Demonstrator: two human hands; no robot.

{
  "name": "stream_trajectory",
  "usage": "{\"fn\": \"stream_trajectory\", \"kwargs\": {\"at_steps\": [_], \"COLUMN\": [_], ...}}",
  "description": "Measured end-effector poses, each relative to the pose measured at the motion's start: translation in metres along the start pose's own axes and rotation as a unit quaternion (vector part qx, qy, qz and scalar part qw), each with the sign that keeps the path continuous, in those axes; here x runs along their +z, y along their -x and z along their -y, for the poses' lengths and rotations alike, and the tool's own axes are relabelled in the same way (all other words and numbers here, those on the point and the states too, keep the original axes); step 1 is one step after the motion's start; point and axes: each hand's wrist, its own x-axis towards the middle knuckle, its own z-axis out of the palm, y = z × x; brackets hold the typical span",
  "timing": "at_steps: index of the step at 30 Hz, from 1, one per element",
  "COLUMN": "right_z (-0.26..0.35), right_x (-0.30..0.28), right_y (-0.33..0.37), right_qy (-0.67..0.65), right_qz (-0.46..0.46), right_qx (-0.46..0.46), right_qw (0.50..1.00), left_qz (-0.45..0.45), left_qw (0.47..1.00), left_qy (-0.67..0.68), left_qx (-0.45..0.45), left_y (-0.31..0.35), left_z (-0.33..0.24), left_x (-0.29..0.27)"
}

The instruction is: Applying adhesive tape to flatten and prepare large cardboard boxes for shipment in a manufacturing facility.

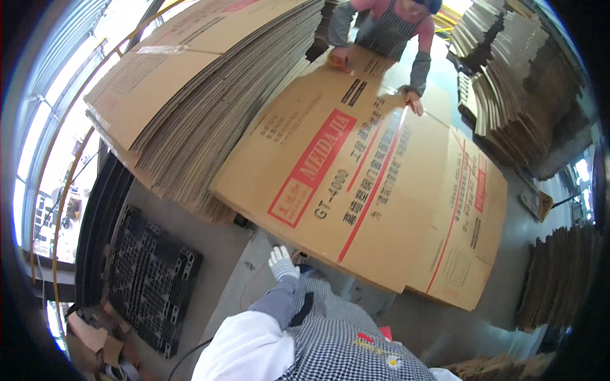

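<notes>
My left hand (283,263), in a white glove with a grey cuff, is held out low beside the near left edge of a large flat cardboard carton (416,219). Its fingers are stretched out and nothing shows in them; whether they touch the carton I cannot tell. The brown carton carries red and black print and lies flat across a work surface in front of me. My right hand is out of sight. At the carton's far end a co-worker has one hand (414,101) on the board, the other (340,58) around something orange.
A tall stack of flattened cartons (235,95) rises at the left. Below it a black plastic pallet (152,279) lies on the floor near cardboard scraps (89,333). More cardboard piles stand at the far right (521,95) and lower right (556,276).
</notes>
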Motion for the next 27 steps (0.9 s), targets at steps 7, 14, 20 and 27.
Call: {"fn": "stream_trajectory", "kwargs": {"at_steps": [7,14,20,27], "right_z": [-0.004,0.126,0.190,0.231], "right_x": [0.029,0.130,0.247,0.264], "right_y": [-0.055,-0.019,-0.069,-0.021], "right_qy": [-0.183,-0.418,-0.569,-0.638], "right_qz": [0.103,0.102,0.168,0.265], "right_qx": [0.096,0.068,0.147,0.049], "right_qw": [0.973,0.900,0.792,0.721], "left_qz": [-0.089,0.009,0.035,-0.018], "left_qw": [0.978,0.950,0.909,0.885], "left_qy": [-0.129,-0.198,-0.235,-0.242], "left_qx": [0.136,0.243,0.343,0.398], "left_y": [-0.035,-0.070,-0.089,-0.089], "left_z": [0.021,-0.011,-0.029,0.018], "left_x": [-0.023,-0.094,-0.111,-0.115]}}
